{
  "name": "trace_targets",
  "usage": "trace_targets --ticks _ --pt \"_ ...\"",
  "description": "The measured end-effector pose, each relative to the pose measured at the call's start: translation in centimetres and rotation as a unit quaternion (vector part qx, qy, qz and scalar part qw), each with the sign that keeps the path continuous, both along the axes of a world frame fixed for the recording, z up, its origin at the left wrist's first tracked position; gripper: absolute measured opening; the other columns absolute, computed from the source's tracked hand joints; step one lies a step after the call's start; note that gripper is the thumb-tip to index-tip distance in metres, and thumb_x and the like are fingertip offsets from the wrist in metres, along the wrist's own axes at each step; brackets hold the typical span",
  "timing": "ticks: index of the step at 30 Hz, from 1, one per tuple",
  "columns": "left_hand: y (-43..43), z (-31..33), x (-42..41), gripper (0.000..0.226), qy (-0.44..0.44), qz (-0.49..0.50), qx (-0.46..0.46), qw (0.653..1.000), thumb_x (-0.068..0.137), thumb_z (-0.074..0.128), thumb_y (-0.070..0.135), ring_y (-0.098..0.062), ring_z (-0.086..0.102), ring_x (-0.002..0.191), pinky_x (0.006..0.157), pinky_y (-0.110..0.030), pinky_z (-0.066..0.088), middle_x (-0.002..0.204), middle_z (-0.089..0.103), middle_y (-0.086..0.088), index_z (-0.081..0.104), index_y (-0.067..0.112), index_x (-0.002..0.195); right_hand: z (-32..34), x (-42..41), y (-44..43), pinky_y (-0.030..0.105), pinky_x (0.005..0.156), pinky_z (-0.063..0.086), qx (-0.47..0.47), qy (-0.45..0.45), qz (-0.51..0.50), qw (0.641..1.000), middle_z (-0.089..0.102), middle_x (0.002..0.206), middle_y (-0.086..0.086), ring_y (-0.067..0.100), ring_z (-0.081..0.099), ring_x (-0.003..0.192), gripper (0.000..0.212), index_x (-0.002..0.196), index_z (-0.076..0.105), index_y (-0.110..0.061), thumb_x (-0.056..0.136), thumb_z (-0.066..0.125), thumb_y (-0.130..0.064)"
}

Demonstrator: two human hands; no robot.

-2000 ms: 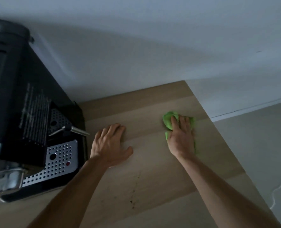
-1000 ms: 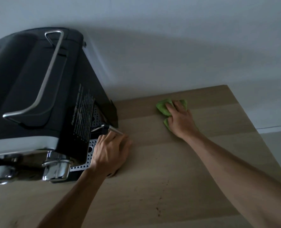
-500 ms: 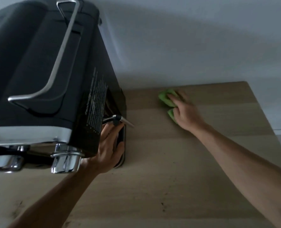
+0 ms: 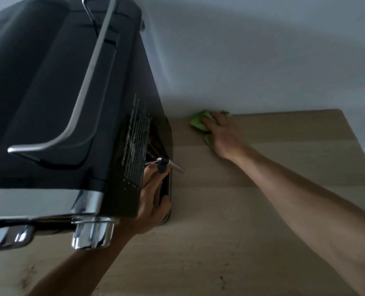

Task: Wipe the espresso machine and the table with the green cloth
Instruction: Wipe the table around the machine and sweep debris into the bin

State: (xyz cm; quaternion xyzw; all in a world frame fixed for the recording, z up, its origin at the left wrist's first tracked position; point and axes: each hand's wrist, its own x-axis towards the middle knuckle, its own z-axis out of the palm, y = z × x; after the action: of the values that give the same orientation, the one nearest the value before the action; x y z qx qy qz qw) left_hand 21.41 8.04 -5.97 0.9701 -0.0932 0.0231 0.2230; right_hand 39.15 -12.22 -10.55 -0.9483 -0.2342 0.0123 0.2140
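green cloth (image 4: 197, 121): bunched up on the table (image 4: 262, 210), at the far edge right where the wood meets the wall (image 4: 262, 50). It sits a little to the right of the espresso machine (image 4: 59, 103), not touching it.

right hand (image 4: 222, 133): on top of the cloth, palm down. Fingers are stretched out fairly flat and close together, pressing the cloth onto the wood rather than wrapping it. Green shows past the fingertips and at the thumb side. The arm reaches in from lower right.

left hand (image 4: 153, 201): at the machine's right-hand base corner. Fingers run fairly straight up along the drip tray (image 4: 166, 189), with the tips just under the steam wand (image 4: 173, 164). The thumb lies on the tray's outer rim. The palm side is partly hidden behind the black body, so I can't tell whether it clamps the tray or just rests there.

machine: black housing, standing on the left part of the table. There's a chrome rail (image 4: 87, 82) across the top, white print on the side panel, and a chrome brew head (image 4: 91, 233) at the front. The wand sticks out to the right over the table.

table: light wood, with dark specks and smudges on the near part.
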Motion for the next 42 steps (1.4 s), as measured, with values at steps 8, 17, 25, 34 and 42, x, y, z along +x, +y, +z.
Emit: trace_targets --ticks 8,17,25,34,42 --pt "0.0 0.5 0.1 0.059 0.018 0.002 -0.001 1.0 0.074 0.051 0.029 -0.017 0.041 0.122 0.107 -0.018 0.022 0.13 0.053 -0.01 0.059 0.006 0.127 0.0 -1.0 1.2 0.042 0.097 0.04 0.014 0.007 0.125 0.992 0.056 0.124 0.02 0.041 0.052 0.112 0.038 0.119 0.063 -0.011 0.082 0.063 -0.018" --pt "-0.1 0.5 0.2 0.058 0.014 -0.004 -0.036 0.999 0.074 0.052 0.027 0.008 0.028 0.124 0.107 -0.01 0.022 0.129 0.052 -0.008 0.057 0.01 0.129 0.3 0.8 6.9 0.044 0.097 0.035 -0.035 -0.04 0.058 0.997 0.035 0.139 0.013 0.036 0.031 0.124 0.045 0.132 0.047 -0.019 0.087 0.053 -0.018" --pt "-0.2 0.3 0.3 0.058 0.007 -0.001 -0.041 0.999 0.074 0.051 0.028 -0.001 0.033 0.121 0.104 -0.016 0.027 0.128 0.052 -0.013 0.059 0.004 0.127 0.9 1.6 3.7 0.035 0.103 0.027 -0.069 -0.008 0.16 0.985 0.036 0.144 0.003 0.027 0.027 0.131 0.043 0.134 0.048 -0.025 0.092 0.051 -0.027" --pt "0.0 0.2 0.2 0.057 0.0 0.004 -0.004 1.0 0.074 0.052 0.031 -0.016 0.046 0.114 0.096 -0.026 0.036 0.124 0.055 -0.009 0.059 0.01 0.127 -0.9 1.0 5.8 0.038 0.113 0.02 -0.046 -0.01 0.143 0.989 0.023 0.154 0.005 0.027 0.021 0.14 0.049 0.142 0.038 -0.021 0.094 0.046 -0.022" --pt "-0.6 0.8 0.2 0.054 -0.033 -0.011 -0.038 0.999 0.071 0.051 0.022 -0.011 0.042 0.122 0.104 -0.026 0.033 0.127 0.053 -0.005 0.061 0.005 0.122 0.5 -5.8 0.7 0.039 0.103 0.04 0.01 0.012 0.28 0.96 0.051 0.136 0.013 0.032 0.046 0.125 0.043 0.127 0.057 -0.012 0.085 0.059 -0.009"
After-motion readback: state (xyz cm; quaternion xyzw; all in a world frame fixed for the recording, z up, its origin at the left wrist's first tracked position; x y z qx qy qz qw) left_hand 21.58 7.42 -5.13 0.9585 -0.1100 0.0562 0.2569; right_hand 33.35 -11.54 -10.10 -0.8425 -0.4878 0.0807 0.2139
